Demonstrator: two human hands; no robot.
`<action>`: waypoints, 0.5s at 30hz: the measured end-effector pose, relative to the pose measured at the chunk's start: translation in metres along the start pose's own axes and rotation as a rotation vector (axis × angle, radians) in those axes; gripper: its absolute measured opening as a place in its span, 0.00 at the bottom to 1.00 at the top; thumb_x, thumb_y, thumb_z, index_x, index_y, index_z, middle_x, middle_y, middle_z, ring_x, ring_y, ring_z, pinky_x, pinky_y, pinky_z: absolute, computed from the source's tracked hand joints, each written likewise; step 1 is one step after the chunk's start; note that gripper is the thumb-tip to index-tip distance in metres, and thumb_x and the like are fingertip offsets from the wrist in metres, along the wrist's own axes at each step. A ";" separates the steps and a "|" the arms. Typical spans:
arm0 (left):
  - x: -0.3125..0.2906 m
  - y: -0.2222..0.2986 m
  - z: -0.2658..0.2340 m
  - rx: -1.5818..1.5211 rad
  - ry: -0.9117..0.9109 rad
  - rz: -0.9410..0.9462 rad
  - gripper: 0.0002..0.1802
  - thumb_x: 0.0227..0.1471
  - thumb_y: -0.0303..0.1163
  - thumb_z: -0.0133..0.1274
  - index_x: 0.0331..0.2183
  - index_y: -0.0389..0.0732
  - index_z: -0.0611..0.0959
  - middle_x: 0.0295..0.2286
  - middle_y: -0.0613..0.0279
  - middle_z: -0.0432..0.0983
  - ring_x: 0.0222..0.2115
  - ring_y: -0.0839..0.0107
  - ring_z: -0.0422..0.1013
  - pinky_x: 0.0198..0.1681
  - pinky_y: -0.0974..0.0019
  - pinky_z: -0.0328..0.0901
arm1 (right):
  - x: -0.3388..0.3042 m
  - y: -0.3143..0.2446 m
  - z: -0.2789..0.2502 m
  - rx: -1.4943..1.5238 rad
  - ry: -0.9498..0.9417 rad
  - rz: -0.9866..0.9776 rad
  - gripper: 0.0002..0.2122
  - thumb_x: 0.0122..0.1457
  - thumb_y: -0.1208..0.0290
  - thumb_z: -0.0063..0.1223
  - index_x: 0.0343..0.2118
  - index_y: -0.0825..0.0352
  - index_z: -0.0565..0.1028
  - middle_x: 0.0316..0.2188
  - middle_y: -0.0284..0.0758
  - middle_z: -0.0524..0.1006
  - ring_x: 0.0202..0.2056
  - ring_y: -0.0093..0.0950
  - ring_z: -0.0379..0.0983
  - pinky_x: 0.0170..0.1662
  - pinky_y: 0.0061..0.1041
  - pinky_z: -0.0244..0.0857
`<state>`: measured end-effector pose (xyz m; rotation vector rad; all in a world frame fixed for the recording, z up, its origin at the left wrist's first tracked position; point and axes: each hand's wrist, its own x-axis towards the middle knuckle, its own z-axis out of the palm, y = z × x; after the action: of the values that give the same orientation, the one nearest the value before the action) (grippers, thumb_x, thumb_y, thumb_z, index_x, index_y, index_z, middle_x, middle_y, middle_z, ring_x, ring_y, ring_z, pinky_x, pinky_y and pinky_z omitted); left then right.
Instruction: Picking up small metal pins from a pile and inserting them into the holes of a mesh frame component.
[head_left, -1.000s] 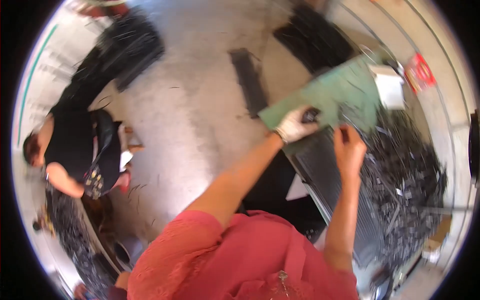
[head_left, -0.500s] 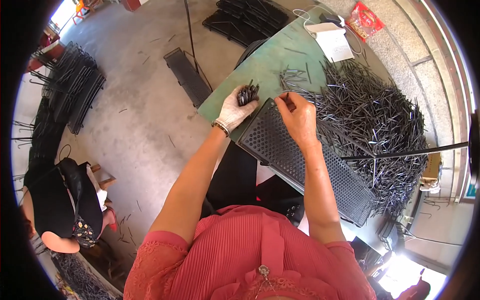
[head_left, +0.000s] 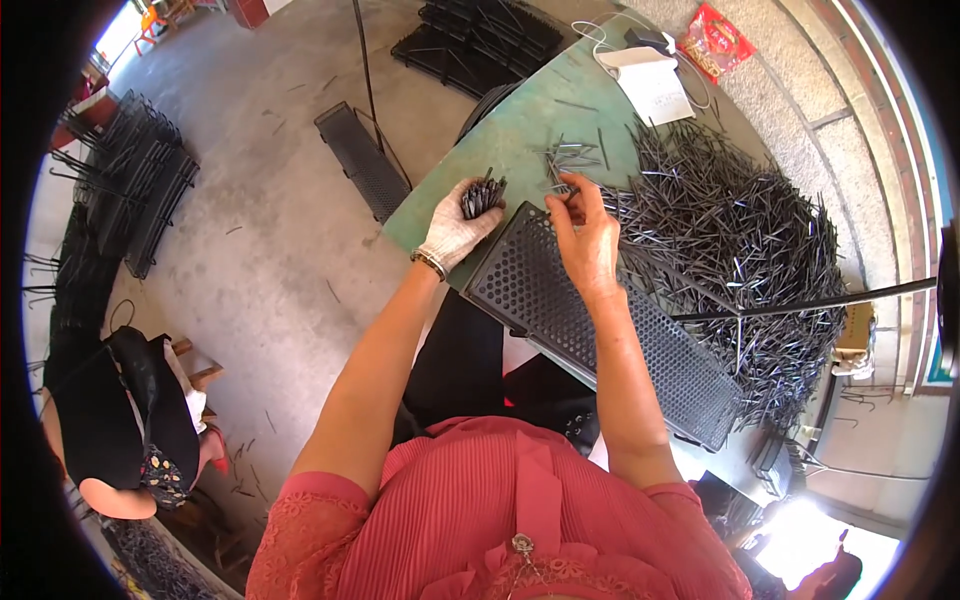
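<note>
My left hand (head_left: 456, 222), in a whitish glove with a bracelet at the wrist, is closed round a bundle of short black rods (head_left: 481, 198). Their ends stick out past its thumb. Beside it a long black perforated metal panel (head_left: 610, 320) lies slantwise on the table's near edge. Bare and bent at the fingers, my right hand (head_left: 589, 238) hovers over the panel's far end. Its thumb and fingertips are close together; whatever is between them is too small to make out. A large heap of the same black rods (head_left: 740, 250) lies just to the right.
On the green table (head_left: 440, 200) are loose rods, a white paper (head_left: 655, 90) with a cable, and a red packet (head_left: 716, 42). A thin black bar (head_left: 810, 306) crosses the heap. Another panel (head_left: 362, 160) is beyond the table. At left, a person (head_left: 130, 420) sits near stacked black racks (head_left: 135, 190).
My right hand has shifted slightly away from the panel's far corner, toward the heap, and its fingers have lifted. The left hand still holds the rods. The whole view has shifted a little.
</note>
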<state>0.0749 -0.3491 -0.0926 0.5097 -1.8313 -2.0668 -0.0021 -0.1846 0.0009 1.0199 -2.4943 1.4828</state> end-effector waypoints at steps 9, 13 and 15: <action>0.001 -0.001 0.000 -0.029 -0.003 -0.028 0.26 0.49 0.25 0.58 0.49 0.33 0.69 0.38 0.60 0.79 0.39 0.74 0.74 0.45 0.71 0.68 | -0.004 0.003 0.003 -0.032 -0.025 -0.026 0.14 0.55 0.77 0.58 0.44 0.68 0.72 0.25 0.41 0.77 0.25 0.32 0.76 0.29 0.27 0.69; 0.002 -0.004 -0.002 -0.058 0.021 0.002 0.23 0.50 0.23 0.58 0.48 0.32 0.70 0.38 0.59 0.79 0.38 0.73 0.74 0.45 0.69 0.69 | -0.005 0.002 0.005 -0.004 -0.034 -0.031 0.12 0.54 0.77 0.58 0.41 0.70 0.73 0.28 0.42 0.77 0.27 0.33 0.76 0.31 0.28 0.69; 0.002 -0.003 -0.001 -0.062 0.013 0.008 0.23 0.50 0.23 0.57 0.48 0.32 0.70 0.38 0.59 0.79 0.38 0.73 0.74 0.45 0.69 0.69 | -0.006 0.003 0.004 -0.025 -0.042 -0.058 0.11 0.55 0.77 0.58 0.41 0.70 0.74 0.28 0.41 0.77 0.28 0.31 0.76 0.31 0.27 0.69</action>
<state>0.0740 -0.3507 -0.0960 0.4979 -1.7531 -2.1029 0.0017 -0.1841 -0.0060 1.1208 -2.4824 1.4256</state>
